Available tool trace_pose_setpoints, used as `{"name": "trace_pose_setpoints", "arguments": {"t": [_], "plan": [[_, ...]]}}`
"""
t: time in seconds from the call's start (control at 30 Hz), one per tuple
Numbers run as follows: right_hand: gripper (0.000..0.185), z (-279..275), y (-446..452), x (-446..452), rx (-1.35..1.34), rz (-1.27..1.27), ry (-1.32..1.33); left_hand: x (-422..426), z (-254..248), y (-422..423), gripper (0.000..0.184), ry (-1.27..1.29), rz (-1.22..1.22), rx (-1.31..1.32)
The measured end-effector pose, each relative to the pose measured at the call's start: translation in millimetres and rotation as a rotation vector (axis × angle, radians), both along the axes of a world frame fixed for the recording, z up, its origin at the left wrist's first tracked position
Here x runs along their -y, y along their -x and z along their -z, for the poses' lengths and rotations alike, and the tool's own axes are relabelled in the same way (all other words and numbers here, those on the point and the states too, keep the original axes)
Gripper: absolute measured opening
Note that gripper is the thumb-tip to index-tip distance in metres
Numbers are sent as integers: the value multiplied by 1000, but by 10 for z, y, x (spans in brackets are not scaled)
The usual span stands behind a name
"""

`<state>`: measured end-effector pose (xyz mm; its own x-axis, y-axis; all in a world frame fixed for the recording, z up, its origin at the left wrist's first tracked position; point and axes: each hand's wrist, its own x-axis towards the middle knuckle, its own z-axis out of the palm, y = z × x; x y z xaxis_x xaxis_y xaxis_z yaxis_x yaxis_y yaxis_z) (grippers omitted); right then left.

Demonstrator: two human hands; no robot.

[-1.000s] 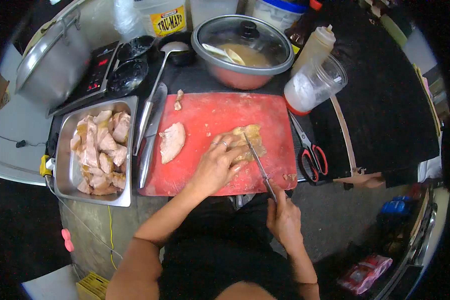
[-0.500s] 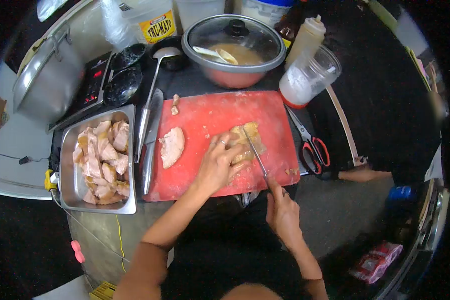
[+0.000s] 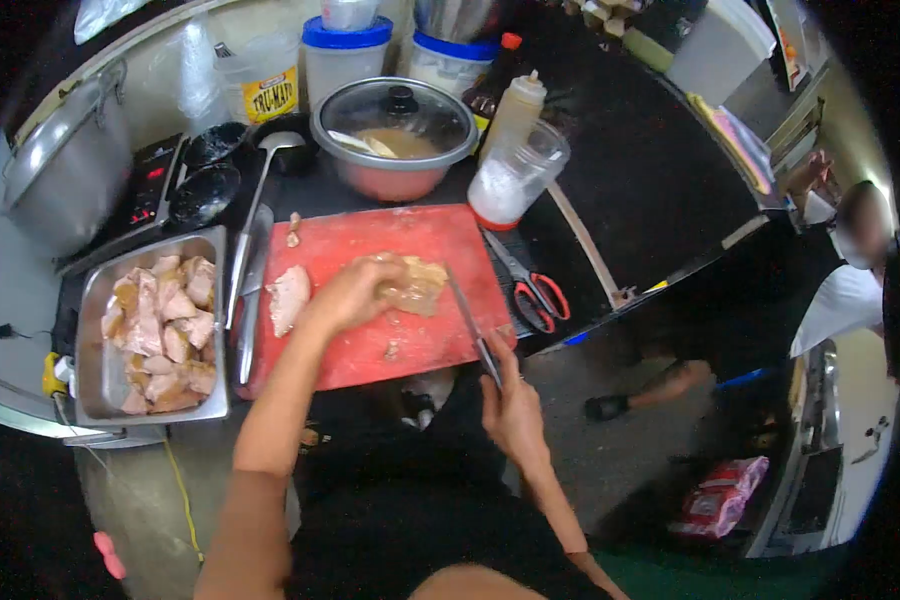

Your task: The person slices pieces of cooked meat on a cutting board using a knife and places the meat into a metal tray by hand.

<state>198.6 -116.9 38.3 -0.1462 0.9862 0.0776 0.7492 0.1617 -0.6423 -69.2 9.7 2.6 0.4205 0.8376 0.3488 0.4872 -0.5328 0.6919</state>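
On the red cutting board, my left hand has its fingers closed on the left part of a yellowish piece of chicken. My right hand grips the handle of a knife, its blade slanting up beside the chicken's right edge. Left of my left hand lies a pale slice of meat, with a small scrap above it. A metal tray of cut chicken chunks stands left of the board.
A ladle and second knife lie between tray and board. Behind are a lidded bowl and a mayo tub. Scissors and a tilted container sit right. Another person is at the far right.
The view has turned right, bringing the other person into sight. The knife has moved from across the chicken to its right side. My left hand is still at the chicken.
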Motion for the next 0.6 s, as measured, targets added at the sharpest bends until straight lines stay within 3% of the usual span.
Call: {"name": "trace_pose_setpoints", "arguments": {"t": [0.13,0.27,0.37,0.6], "plan": [[59,26,-1,39,62,-78,-98,34,-154,102,29,1,-74,127],[58,-13,91,14,118,-138,-115,88,-77,139,31,44,-273,78],[48,-47,192,-32,86,-140,-79,154,-40,86,30,45,-267,96],[49,46,348,-144,156,-158,-16,261,43,-85,36,-9,-263,80]]}}
